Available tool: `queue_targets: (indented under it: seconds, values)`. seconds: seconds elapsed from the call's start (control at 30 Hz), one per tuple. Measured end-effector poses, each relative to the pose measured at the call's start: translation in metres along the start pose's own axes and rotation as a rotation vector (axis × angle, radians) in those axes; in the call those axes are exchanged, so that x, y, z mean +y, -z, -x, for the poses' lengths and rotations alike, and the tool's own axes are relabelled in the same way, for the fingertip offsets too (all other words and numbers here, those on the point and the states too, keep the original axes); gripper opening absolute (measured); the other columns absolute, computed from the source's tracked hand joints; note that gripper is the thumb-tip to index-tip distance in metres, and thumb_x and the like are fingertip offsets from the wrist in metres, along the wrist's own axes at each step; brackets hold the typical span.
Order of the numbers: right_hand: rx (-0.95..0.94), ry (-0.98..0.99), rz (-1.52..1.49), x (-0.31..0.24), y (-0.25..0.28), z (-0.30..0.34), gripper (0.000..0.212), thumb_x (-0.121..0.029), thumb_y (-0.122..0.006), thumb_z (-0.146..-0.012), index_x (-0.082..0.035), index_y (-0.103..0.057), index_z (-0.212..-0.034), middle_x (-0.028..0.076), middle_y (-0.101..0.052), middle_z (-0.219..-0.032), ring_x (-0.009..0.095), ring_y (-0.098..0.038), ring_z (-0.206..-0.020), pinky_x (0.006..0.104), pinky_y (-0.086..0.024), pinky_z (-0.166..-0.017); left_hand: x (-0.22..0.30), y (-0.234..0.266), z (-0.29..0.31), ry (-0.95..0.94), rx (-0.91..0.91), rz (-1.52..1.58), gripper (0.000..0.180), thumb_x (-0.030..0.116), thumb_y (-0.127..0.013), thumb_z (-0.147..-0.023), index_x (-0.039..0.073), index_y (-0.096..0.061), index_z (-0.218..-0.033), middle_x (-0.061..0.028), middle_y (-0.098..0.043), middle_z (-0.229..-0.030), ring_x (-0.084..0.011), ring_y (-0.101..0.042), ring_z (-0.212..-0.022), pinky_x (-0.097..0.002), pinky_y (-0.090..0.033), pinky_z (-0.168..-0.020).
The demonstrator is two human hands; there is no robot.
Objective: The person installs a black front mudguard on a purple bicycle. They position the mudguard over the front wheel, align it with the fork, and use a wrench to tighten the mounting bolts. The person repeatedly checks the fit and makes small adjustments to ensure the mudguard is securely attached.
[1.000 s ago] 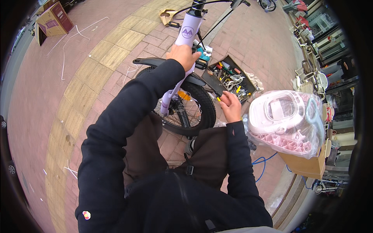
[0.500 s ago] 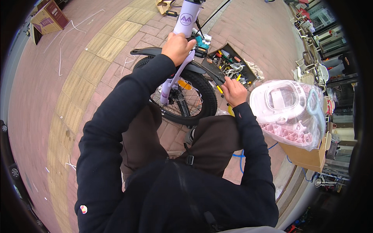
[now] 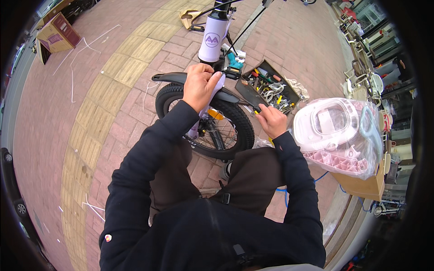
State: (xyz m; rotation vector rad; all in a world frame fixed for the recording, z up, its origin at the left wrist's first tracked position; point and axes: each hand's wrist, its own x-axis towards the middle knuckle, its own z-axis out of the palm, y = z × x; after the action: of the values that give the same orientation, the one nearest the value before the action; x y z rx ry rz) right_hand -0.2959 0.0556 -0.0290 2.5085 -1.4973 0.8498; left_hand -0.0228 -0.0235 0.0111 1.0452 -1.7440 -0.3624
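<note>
A lilac bicycle stands in front of me, with its head tube (image 3: pixel 212 41) upright and its front wheel (image 3: pixel 244 131) between my legs and the toolbox. My left hand (image 3: pixel 198 88) is closed around the top of the lilac fork, just below the head tube, with the thumb pointing up. A black mudguard (image 3: pixel 226 95) arches over the tyre beside this hand. My right hand (image 3: pixel 272 121) pinches the end of a slim black piece (image 3: pixel 256 109) past the mudguard's right end. Whether that piece is a tool or part of the mudguard, I cannot tell.
An open toolbox (image 3: pixel 294 92) full of hand tools lies beyond my right hand. On the right, a plastic-wrapped pink and white item (image 3: pixel 312 124) rests on a cardboard box (image 3: pixel 361 185). Another carton (image 3: pixel 58 31) and white strips (image 3: pixel 72 81) lie at the far left.
My left hand has moved slightly down on the fork, leaving more of the head tube showing. The right hand has come a little lower. The view has shifted slightly.
</note>
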Motion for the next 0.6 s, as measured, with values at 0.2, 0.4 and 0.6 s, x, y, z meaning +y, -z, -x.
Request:
queue_targets:
  seconds: [0.2,0.4,0.6]
  values:
    - [-0.025,-0.053,0.0,-0.002,-0.002,0.001,0.032,-0.012,-0.071,-0.073,-0.007,-0.06,-0.102,0.004,-0.056,-0.071,0.023,-0.059,-0.064,0.0338,-0.046,-0.056,0.007,-0.013,0.005,0.027,0.127,0.027,0.025,0.017,-0.067,-0.079,-0.001,-0.061,-0.063,-0.0054,-0.058,-0.081,-0.0258,-0.049,-0.083,-0.0337,-0.042,-0.073]
    - [-0.082,-0.147,0.039,-0.011,0.002,0.005,0.034,-0.014,-0.072,-0.073,-0.007,-0.062,-0.104,0.004,-0.058,-0.072,0.022,-0.06,-0.066,0.0326,-0.047,-0.057,0.008,-0.017,0.006,-0.102,0.204,-0.08,0.02,0.011,-0.071,-0.074,0.0,-0.059,-0.062,-0.005,-0.057,-0.079,-0.0247,-0.052,-0.079,-0.0338,-0.044,-0.069]
    - [-0.127,-0.187,0.07,-0.017,0.005,0.002,0.034,-0.007,-0.071,-0.073,-0.005,-0.061,-0.106,0.006,-0.057,-0.07,0.021,-0.058,-0.06,0.0301,-0.046,-0.055,0.008,-0.014,-0.004,0.07,0.429,0.131,0.023,0.016,-0.069,-0.08,0.0,-0.058,-0.067,-0.0068,-0.054,-0.069,-0.0186,-0.052,-0.059,-0.0314,-0.043,-0.054]
